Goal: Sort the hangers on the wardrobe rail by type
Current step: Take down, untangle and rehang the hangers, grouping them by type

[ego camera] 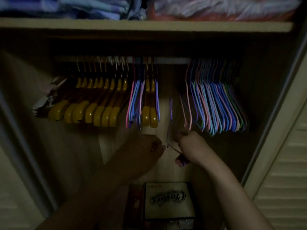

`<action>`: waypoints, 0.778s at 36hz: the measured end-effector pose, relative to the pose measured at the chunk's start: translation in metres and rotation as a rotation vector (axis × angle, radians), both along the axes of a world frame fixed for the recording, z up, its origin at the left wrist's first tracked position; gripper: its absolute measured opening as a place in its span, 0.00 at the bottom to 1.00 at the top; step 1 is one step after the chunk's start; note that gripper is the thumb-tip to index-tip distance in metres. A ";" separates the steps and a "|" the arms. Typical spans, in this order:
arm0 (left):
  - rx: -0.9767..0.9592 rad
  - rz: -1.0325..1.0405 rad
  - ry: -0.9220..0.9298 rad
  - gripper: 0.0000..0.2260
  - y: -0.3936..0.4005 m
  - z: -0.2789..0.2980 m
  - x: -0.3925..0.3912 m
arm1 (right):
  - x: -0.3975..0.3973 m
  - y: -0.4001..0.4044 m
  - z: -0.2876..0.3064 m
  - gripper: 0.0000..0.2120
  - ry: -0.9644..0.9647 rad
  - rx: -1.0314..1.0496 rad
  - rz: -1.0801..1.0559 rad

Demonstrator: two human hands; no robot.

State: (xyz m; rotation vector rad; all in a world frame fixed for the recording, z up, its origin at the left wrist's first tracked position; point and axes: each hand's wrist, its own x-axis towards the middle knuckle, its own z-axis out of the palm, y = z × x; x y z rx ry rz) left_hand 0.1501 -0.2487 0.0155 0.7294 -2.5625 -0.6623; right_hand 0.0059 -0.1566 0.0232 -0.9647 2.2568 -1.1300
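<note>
thin purple wire hanger (170, 112) in right hand (191, 146).

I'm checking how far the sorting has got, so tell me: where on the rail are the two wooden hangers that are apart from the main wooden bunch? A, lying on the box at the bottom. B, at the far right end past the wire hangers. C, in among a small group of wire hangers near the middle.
C: the two stray wooden hangers hang on the rail with the small group of wire hangers on both sides.
</note>
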 end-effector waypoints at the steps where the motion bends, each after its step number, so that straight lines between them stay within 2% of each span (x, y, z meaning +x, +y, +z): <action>1: -0.063 0.005 0.045 0.08 -0.005 0.012 0.001 | -0.003 0.001 0.011 0.10 0.039 -0.006 0.005; 4: -0.218 0.073 0.115 0.08 -0.027 0.054 -0.002 | -0.016 -0.007 0.046 0.05 0.283 -0.009 -0.040; 7: -0.233 0.135 0.149 0.06 -0.045 0.085 -0.004 | -0.027 -0.018 0.075 0.10 0.415 -0.143 -0.097; 9: -0.235 0.168 0.137 0.06 -0.053 0.097 -0.007 | -0.033 -0.033 0.088 0.11 0.457 -0.184 -0.105; 14: -0.220 0.194 0.122 0.07 -0.064 0.103 -0.008 | -0.046 -0.064 0.105 0.14 0.483 -0.105 -0.079; 17: -0.203 0.203 0.116 0.07 -0.067 0.100 -0.006 | -0.055 -0.081 0.096 0.08 0.519 -0.026 -0.090; 18: -0.201 0.201 0.114 0.07 -0.068 0.099 -0.006 | -0.059 -0.085 0.092 0.09 0.565 -0.010 -0.099; 21: -0.205 0.206 0.095 0.07 -0.072 0.094 -0.005 | -0.065 -0.091 0.081 0.31 0.569 -0.050 -0.129; 22: -0.205 0.211 0.088 0.07 -0.074 0.093 -0.004 | -0.068 -0.092 0.079 0.33 0.580 -0.035 -0.119; 25: -0.206 0.220 0.075 0.07 -0.078 0.092 -0.005 | -0.080 -0.096 0.071 0.27 0.669 0.062 -0.096; 28: -0.203 0.220 0.077 0.07 -0.079 0.091 -0.006 | -0.090 -0.091 0.069 0.18 0.718 0.071 -0.103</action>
